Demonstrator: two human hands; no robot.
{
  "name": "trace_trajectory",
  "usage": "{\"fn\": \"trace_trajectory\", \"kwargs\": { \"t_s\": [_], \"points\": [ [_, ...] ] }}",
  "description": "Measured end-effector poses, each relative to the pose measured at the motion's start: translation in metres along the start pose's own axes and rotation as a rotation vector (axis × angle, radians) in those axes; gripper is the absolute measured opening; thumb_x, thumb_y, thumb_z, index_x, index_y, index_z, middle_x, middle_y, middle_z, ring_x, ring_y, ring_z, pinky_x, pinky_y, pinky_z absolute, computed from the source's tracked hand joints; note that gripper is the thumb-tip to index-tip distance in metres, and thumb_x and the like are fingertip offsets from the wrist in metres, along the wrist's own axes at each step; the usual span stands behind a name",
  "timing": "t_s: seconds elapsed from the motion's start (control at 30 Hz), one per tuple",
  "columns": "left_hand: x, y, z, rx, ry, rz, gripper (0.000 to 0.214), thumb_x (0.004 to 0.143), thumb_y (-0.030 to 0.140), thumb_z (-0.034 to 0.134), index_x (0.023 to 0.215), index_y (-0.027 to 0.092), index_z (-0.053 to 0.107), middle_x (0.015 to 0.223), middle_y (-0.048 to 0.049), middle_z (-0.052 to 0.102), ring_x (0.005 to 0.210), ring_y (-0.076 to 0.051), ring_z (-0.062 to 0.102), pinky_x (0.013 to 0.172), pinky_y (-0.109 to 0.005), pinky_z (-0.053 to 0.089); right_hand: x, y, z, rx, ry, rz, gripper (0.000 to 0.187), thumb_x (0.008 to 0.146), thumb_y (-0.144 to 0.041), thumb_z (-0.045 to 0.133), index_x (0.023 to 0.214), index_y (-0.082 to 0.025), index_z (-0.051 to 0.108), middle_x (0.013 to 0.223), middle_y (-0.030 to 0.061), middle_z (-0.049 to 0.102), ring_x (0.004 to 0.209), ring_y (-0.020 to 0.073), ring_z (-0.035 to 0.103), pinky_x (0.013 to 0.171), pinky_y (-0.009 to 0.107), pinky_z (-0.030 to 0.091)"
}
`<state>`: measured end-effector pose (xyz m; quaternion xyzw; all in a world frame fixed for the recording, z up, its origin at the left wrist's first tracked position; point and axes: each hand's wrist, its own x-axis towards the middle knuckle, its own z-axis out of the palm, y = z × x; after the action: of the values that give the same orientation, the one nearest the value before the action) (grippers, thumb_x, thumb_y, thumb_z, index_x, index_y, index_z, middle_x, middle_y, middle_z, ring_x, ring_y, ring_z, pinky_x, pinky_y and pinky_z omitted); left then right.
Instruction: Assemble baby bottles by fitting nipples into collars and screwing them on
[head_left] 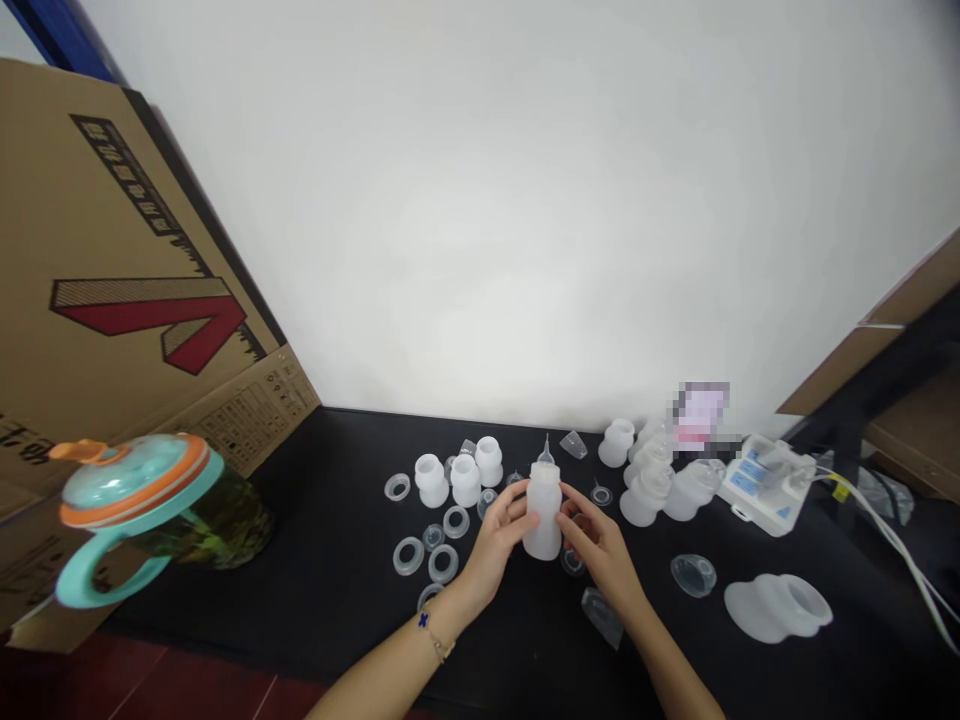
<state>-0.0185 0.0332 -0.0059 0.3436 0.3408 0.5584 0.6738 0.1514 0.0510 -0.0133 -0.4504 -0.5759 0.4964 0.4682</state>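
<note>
One frosted bottle [543,515] stands upright between two hands, over the desk [322,630]. A clear pointed tip [547,455] shows at its mouth, at twelve o'clock; whether it sits in the mouth or just behind cannot be told. The left hand [501,535] grips the bottle from nine o'clock, its thumb on the front; the right hand [596,545] closes in from three o'clock. Both are curled, parted only by the bottle's width, likely to keep it steady and its mouth uncovered.

At ten o'clock from it, three small bottles [465,480] stand mouth up; at eight o'clock lie loose rings [409,571]. These seem grouped by kind for easy reach. At two o'clock more bottles [645,495] cluster, some topped with clear caps. Another bottle [772,608] lies tipped near four o'clock, beyond a clear cover [693,575]. Farther out, a jug [180,500] stands at nine o'clock.
</note>
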Motion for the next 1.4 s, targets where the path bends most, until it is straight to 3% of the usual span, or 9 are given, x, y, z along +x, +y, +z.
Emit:
{"fn": "trace_trajectory", "kwargs": {
  "t_s": [0.83, 1.4],
  "points": [
    [0.0001, 0.0003, -0.0020, 0.031, -0.004, 0.018, 0.049, 0.077, 0.024, 0.079, 0.123, 0.021, 0.065, 0.119, -0.0113, 0.074, 0.109, -0.030, 0.067, 0.090, -0.035, 0.047, -0.0004, 0.0005, 0.0008, -0.050, 0.002, -0.004, 0.055, 0.085, -0.052, 0.067, 0.130, -0.019, 0.067, 0.086, 0.0035, 0.061, 0.062, 0.0153, 0.054, 0.051, 0.026, 0.045],
    [0.0002, 0.0002, -0.0001, -0.008, 0.018, -0.010, 0.049, 0.074, 0.027, 0.081, 0.121, 0.020, 0.066, 0.113, -0.0116, 0.075, 0.099, -0.029, 0.070, 0.083, -0.033, 0.047, -0.0007, 0.0041, 0.0010, -0.058, 0.014, -0.005, 0.056, 0.085, -0.053, 0.067, 0.130, -0.019, 0.068, 0.084, 0.0031, 0.062, 0.062, 0.0154, 0.055, 0.049, 0.025, 0.044]
  ]
}}
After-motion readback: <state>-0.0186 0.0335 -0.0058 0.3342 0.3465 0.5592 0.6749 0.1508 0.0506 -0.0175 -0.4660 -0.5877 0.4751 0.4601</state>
